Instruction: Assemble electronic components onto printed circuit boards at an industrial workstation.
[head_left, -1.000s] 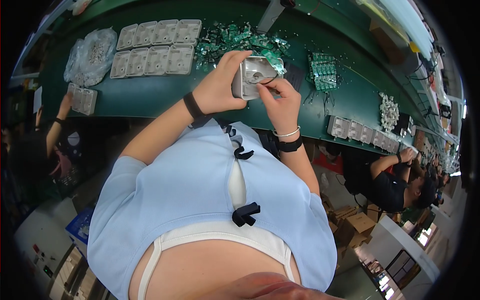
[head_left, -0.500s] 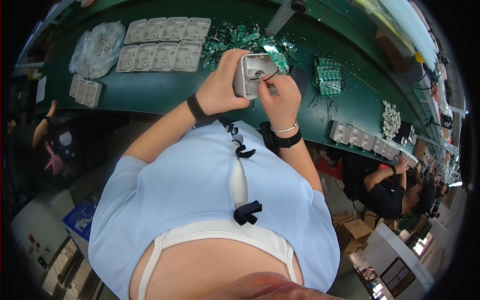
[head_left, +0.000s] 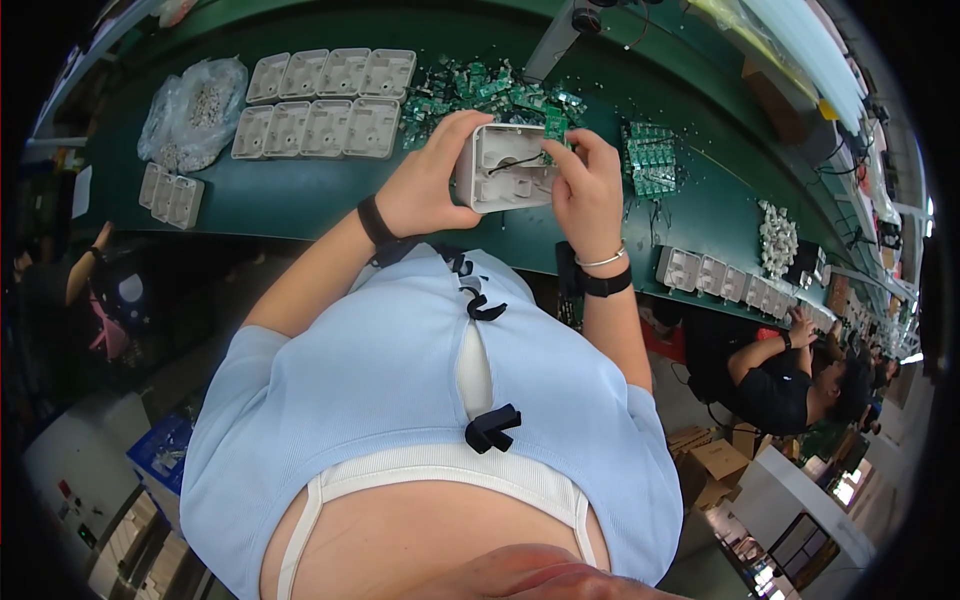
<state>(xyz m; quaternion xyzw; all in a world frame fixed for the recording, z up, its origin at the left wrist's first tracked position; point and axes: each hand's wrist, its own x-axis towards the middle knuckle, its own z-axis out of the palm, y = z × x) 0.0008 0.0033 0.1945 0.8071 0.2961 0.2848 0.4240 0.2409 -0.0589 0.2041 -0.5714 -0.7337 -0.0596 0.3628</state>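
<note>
My left hand (head_left: pixel 425 182) grips a light-grey plastic housing (head_left: pixel 495 150) by its left side, its open face turned up toward me. Moulded ribs and posts show inside. At the housing's right edge, my right hand (head_left: pixel 592 195) pinches a small green circuit board (head_left: pixel 555 122). A black wire (head_left: pixel 515 163) runs from near the right fingertips into the housing; where it ends is hard to make out. My right fingers cover part of the board and the housing's right wall.
Behind the housing lies a heap of green circuit boards (head_left: pixel 470 90). Two rows of grey housings (head_left: pixel 328 128) and a clear bag of small parts (head_left: pixel 195 110) sit to the left. Boards in rows (head_left: pixel 652 160) lie right. Further right, a co-worker (head_left: pixel 790 375) works beside more housings (head_left: pixel 707 275).
My right hand has moved from inside the housing to its right edge and now pinches the circuit board. The housing has shifted slightly left and toward me; the wire now reaches further left inside.
</note>
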